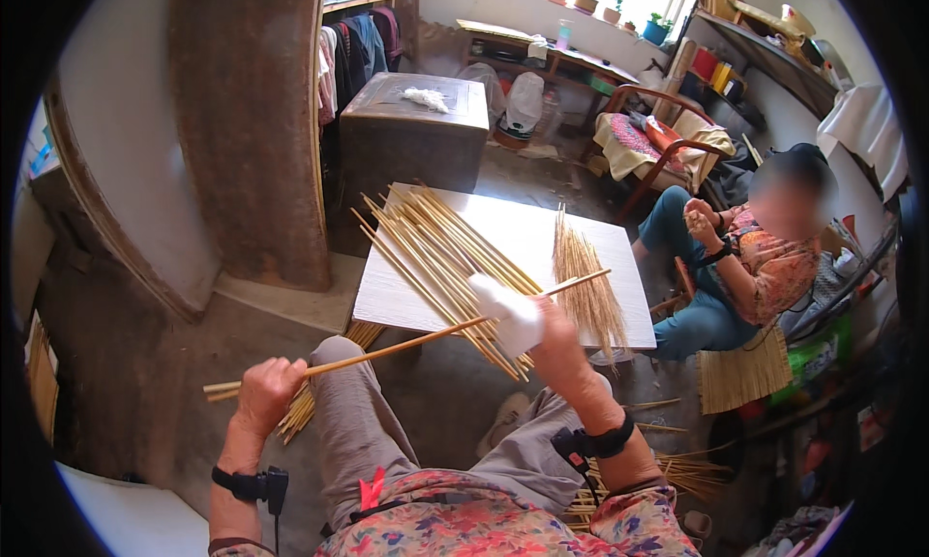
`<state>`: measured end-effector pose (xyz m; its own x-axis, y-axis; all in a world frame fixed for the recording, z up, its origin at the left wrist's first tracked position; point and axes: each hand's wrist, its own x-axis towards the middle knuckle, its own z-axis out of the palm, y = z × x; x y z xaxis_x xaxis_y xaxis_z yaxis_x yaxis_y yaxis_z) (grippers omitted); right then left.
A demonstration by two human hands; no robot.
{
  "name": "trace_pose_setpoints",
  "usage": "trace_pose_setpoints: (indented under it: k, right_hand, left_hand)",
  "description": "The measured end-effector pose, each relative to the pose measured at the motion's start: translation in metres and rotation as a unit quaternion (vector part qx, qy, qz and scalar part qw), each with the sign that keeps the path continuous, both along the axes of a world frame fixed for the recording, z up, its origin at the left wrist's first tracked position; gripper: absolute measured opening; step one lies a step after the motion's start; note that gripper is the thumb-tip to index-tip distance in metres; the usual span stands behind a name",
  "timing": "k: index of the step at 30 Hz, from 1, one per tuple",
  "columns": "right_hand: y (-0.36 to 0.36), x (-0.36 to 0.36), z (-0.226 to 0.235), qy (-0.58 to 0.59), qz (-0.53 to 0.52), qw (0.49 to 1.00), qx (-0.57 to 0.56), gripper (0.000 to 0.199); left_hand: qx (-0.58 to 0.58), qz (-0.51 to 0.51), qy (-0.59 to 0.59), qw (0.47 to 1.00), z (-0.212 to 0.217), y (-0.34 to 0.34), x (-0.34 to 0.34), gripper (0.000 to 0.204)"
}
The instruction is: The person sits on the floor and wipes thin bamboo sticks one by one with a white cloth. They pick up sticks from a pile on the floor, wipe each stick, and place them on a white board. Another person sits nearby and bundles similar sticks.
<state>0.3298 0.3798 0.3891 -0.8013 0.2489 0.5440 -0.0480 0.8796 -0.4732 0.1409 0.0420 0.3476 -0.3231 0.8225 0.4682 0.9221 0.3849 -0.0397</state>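
My left hand (265, 392) grips the near end of a long pale bamboo stick (406, 344) that slants up to the right over the low white table (523, 238). My right hand (556, 339) holds a white cloth (511, 315) wrapped around the stick's middle. A pile of similar sticks (435, 252) lies spread on the table's left half. A bundle of thinner straw strips (584, 281) lies on its right half.
A seated person (750, 267) is at the right of the table, hands raised. More sticks lie on the floor by my knees (305, 407) and at the lower right (677, 475). A dark box (411, 131), a wooden chair (658, 141) and cluttered shelves stand behind.
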Motion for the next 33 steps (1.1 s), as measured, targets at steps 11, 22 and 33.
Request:
trace_pose_setpoints:
  k: [11,22,33]
  right_hand:
    - [-0.054,-0.040,-0.030,-0.140,0.146,0.967,0.157,0.044]
    - [-0.064,-0.030,-0.001,-0.229,0.170,0.957,0.039,0.024]
    - [-0.012,-0.033,0.071,0.227,0.098,0.859,-0.448,0.020]
  left_hand:
    - [-0.041,-0.059,0.127,0.989,0.075,0.019,0.005,0.020]
    - [0.002,-0.106,0.174,0.979,0.111,0.020,-0.001,0.022]
    - [0.165,-0.088,-0.158,0.970,0.085,0.070,0.024,0.037]
